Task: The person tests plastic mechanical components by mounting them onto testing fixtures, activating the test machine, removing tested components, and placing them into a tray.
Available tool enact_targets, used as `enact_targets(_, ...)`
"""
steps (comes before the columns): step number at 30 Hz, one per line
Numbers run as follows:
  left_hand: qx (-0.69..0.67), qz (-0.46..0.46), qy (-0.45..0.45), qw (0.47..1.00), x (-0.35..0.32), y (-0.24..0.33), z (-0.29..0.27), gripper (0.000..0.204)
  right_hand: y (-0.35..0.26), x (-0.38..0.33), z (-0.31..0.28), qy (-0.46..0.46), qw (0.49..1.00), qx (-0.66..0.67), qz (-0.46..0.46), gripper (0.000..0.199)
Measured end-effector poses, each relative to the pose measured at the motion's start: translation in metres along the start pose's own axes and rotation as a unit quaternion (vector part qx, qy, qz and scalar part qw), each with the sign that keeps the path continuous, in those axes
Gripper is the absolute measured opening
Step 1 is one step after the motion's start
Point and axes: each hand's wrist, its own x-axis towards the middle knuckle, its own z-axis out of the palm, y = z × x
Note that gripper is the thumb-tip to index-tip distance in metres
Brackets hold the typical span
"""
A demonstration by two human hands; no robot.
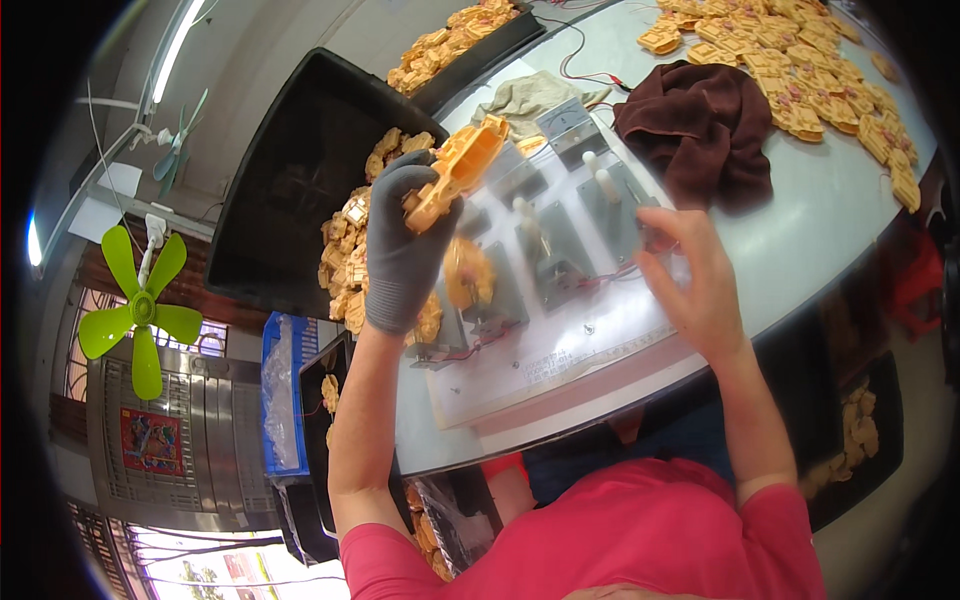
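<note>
My left hand (402,240), in a grey glove, is closed around a yellow-orange plastic housing (460,172), raised over the left part of a white test fixture (600,345). My bare right hand (697,275) hovers at the fixture's right side, thumb and forefinger apart; it is a little blurred. Grey stations with white-tipped levers (604,182) stand in a row on the fixture. Another yellow-orange housing (470,272) sits at a left station, below my gloved hand. A small dial meter (566,120) stands behind the stations.
A dark brown cloth (695,130) lies crumpled right of the meter, a pale cloth (530,100) left of it. Many yellow housings (800,75) cover the table's far right. More housings (345,255) heap beside a large black tray (300,180) on the left. A green fan (142,308) hangs farther left.
</note>
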Motion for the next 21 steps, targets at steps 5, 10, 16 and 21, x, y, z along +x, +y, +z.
enact_targets(5,0.005,-0.007,-0.028,1.0,0.004,0.0,0.003,0.046,0.0,-0.002,0.002,0.032,0.999,0.025,0.035,0.032)
enact_targets(10,0.184,0.089,-0.039,0.978,0.021,-0.002,0.016,0.046,0.002,-0.005,-0.003,0.019,0.998,0.041,0.047,0.019)
enact_targets(16,0.265,0.174,-0.082,0.945,0.037,0.02,0.061,0.038,0.004,-0.005,-0.002,0.02,0.999,0.036,0.032,0.022)
enact_targets(21,0.309,0.228,-0.141,0.912,0.05,0.036,0.086,0.035,0.004,-0.005,-0.002,0.019,0.998,0.037,0.043,0.022)
